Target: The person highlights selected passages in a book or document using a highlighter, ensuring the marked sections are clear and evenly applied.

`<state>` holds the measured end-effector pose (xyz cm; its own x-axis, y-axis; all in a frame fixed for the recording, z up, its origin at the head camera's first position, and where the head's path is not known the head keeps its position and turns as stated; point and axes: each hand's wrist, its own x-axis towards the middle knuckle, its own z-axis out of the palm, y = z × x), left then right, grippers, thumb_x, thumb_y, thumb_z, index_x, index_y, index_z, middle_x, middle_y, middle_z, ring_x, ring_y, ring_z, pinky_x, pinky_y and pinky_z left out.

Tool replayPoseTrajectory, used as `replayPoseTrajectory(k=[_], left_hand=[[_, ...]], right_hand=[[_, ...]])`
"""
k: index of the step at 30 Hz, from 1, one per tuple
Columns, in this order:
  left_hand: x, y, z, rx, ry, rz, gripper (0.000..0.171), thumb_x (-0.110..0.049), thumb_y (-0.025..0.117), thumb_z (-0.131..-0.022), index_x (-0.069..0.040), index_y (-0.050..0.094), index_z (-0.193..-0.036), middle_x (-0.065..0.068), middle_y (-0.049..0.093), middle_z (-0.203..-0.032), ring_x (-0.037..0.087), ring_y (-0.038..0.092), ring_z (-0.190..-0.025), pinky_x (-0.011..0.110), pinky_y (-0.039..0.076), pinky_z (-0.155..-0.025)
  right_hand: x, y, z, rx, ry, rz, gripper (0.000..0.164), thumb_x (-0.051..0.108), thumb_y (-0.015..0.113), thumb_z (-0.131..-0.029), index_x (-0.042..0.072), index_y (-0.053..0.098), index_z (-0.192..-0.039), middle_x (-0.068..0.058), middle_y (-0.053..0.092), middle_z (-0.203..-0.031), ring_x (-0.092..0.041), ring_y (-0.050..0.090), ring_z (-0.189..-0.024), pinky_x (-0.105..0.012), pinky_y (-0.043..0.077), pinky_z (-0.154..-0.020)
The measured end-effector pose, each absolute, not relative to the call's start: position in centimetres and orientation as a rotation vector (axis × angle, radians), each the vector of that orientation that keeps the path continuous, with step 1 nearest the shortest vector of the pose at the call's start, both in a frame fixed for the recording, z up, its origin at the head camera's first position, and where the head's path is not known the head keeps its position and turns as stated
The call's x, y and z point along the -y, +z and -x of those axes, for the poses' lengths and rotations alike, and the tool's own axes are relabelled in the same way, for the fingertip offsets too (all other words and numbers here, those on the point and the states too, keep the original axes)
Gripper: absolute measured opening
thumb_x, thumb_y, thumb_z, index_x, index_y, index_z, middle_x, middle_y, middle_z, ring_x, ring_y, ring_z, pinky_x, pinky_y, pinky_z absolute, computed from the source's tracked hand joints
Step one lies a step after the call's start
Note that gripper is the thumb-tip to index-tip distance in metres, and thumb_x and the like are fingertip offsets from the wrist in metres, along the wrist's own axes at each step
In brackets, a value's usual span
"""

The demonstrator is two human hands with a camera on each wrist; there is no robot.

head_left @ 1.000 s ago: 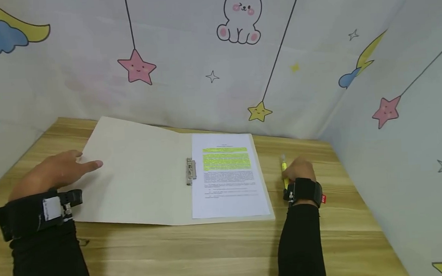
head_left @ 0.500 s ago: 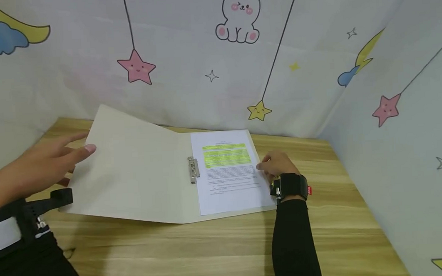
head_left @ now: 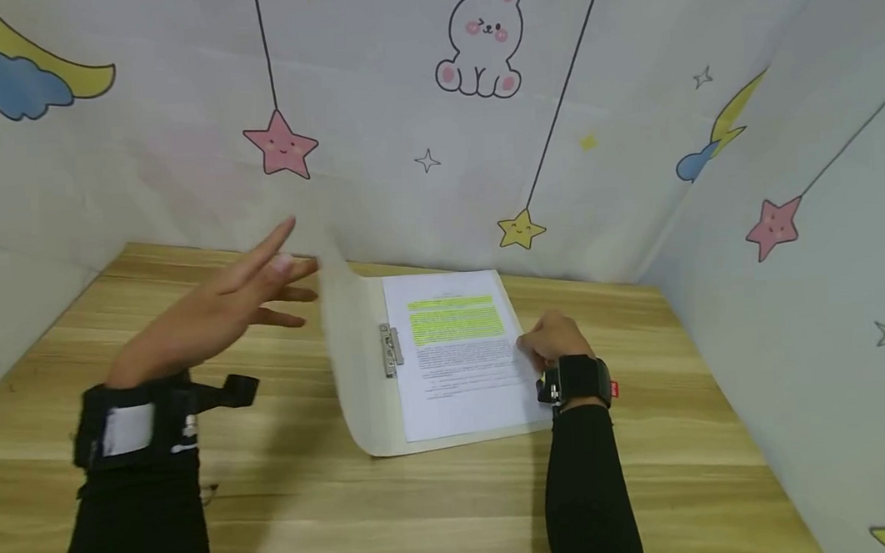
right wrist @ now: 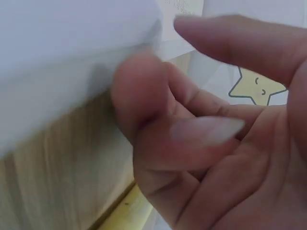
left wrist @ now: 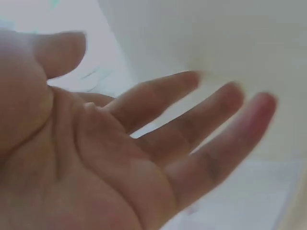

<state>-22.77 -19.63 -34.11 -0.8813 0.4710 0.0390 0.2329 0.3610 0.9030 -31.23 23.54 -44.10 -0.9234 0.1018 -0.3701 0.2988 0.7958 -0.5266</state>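
An open cream folder (head_left: 374, 397) lies on the wooden table, its left cover (head_left: 333, 332) raised steeply and blurred. My left hand (head_left: 226, 309) is at that cover's outer side, fingers spread and straight; in the left wrist view the fingertips (left wrist: 264, 105) overlap the pale cover. A printed sheet (head_left: 464, 409) with yellow-highlighted lines lies in the folder beside a metal clip (head_left: 390, 350). My right hand (head_left: 558, 337) holds the folder's right edge, thumb over the sheet and other fingers curled at the edge. Below it lies a yellow highlighter (right wrist: 125, 213), mostly hidden in the head view.
A white fabric backdrop (head_left: 379, 205) printed with stars and a rabbit rises behind the table (head_left: 425, 520) and along both sides. Bare wood extends in front of the folder and to its right.
My left hand has lifted the left cover from nearly flat and swung it rightward. My right hand has moved left from the highlighter to the folder's right edge.
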Motion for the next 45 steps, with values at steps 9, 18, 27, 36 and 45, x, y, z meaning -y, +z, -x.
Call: replayPoseTrajectory(k=[9, 18, 27, 36, 45], left_hand=[[11.5, -40.7, 26.2, -2.550, 1.067, -0.628, 0.062, -0.030, 0.046, -0.106, -0.009, 0.019, -0.158, 0.023, 0.022, -0.162, 0.040, 0.023, -0.148, 0.061, 0.024, -0.118], [8.2, -44.6, 26.5, -2.683, 0.804, -0.621, 0.064, -0.024, 0.060, -0.100, -0.002, 0.033, -0.153, 0.026, 0.013, -0.163, 0.048, 0.010, -0.149, 0.063, 0.019, -0.119], [7.0, -44.4, 25.6, -2.774, 0.555, -0.601, 0.064, -0.024, 0.067, -0.096, 0.001, 0.041, -0.148, 0.031, 0.021, -0.159, 0.051, 0.019, -0.146, 0.063, 0.026, -0.117], [6.9, -44.3, 25.3, -2.783, 0.370, -0.578, 0.065, -0.030, 0.066, -0.096, 0.004, 0.044, -0.146, 0.033, 0.026, -0.157, 0.048, 0.024, -0.145, 0.063, 0.024, -0.118], [6.9, -44.4, 25.4, -2.740, 0.349, -0.594, 0.066, -0.034, 0.064, -0.096, 0.003, 0.043, -0.147, 0.034, 0.026, -0.156, 0.049, 0.024, -0.145, 0.066, 0.025, -0.115]], right_hand=[[-24.5, -44.7, 31.0, -2.512, -1.073, -0.175, 0.034, 0.010, 0.051, -0.100, -0.007, 0.071, -0.080, -0.007, 0.062, -0.057, -0.014, 0.059, -0.043, -0.023, 0.048, -0.041], [-24.0, -44.4, 30.9, -2.400, -1.150, -0.195, 0.036, 0.014, 0.042, -0.103, -0.009, 0.069, -0.097, -0.006, 0.062, -0.063, -0.013, 0.054, -0.046, -0.024, 0.050, -0.046], [-22.8, -44.2, 31.0, -2.467, -1.080, -0.146, 0.033, 0.014, 0.048, -0.099, -0.008, 0.069, -0.085, -0.005, 0.058, -0.057, -0.014, 0.051, -0.043, -0.023, 0.046, -0.042], [-21.9, -44.4, 31.0, -2.527, -0.990, -0.113, 0.034, 0.017, 0.050, -0.099, -0.004, 0.071, -0.080, -0.005, 0.060, -0.058, -0.015, 0.052, -0.045, -0.023, 0.046, -0.043], [-22.2, -44.6, 31.1, -2.518, -0.976, -0.100, 0.034, 0.017, 0.051, -0.099, -0.002, 0.072, -0.081, -0.006, 0.061, -0.059, -0.017, 0.054, -0.043, -0.024, 0.044, -0.040]])
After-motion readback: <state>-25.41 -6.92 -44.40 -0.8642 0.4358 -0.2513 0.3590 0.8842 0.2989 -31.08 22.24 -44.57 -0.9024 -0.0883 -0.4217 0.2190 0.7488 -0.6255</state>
